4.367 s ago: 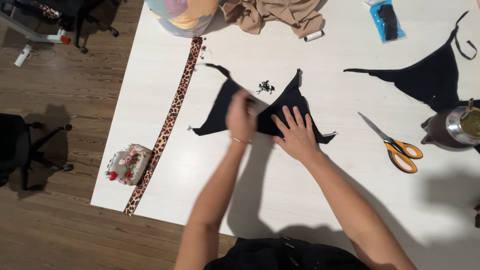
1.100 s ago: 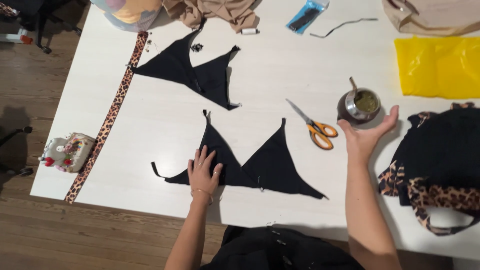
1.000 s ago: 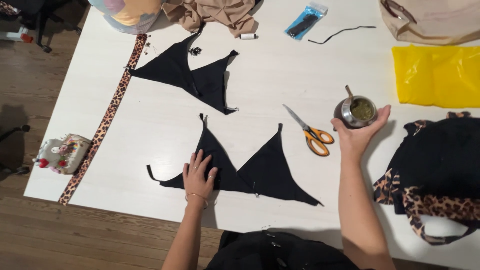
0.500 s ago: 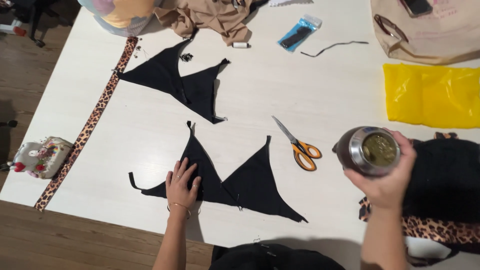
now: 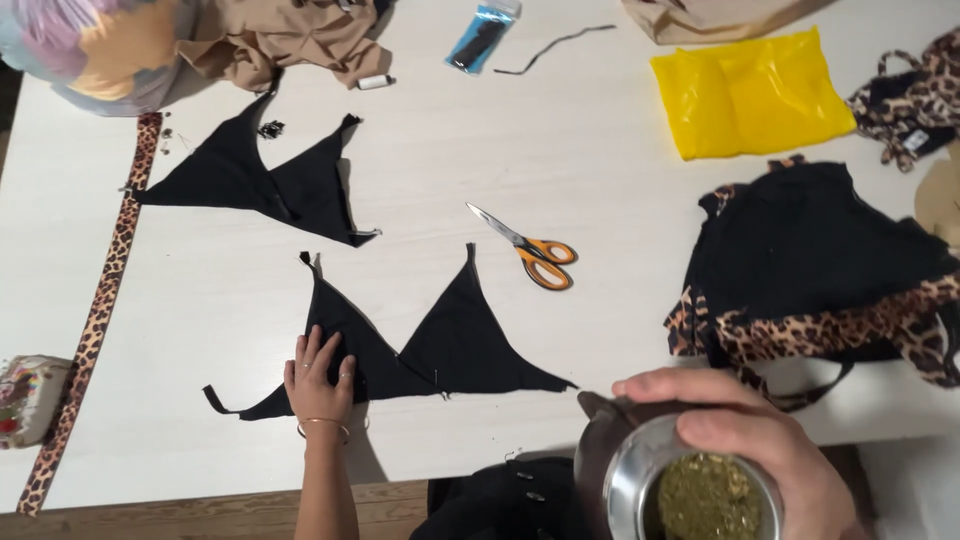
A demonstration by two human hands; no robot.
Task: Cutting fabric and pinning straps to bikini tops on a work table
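Two hands occupied: left hand [image 5: 320, 375] lies spread flat on the near black triangular fabric piece [image 5: 400, 340] on the white worktop [image 5: 600, 150], right hand [image 5: 760, 450] wraps a metal cup [image 5: 690, 490] of green herb, near right.

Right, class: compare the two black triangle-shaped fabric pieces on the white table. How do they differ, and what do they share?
The near black piece lies under the left hand, which presses flat on it; the far black piece lies untouched. The near black piece has its two triangles spread side by side, joined at the base; the far black piece has them overlapping. The far black piece lies by the leopard-print strip; the near one lies below the scissors. Both are black, two-pointed, flat.
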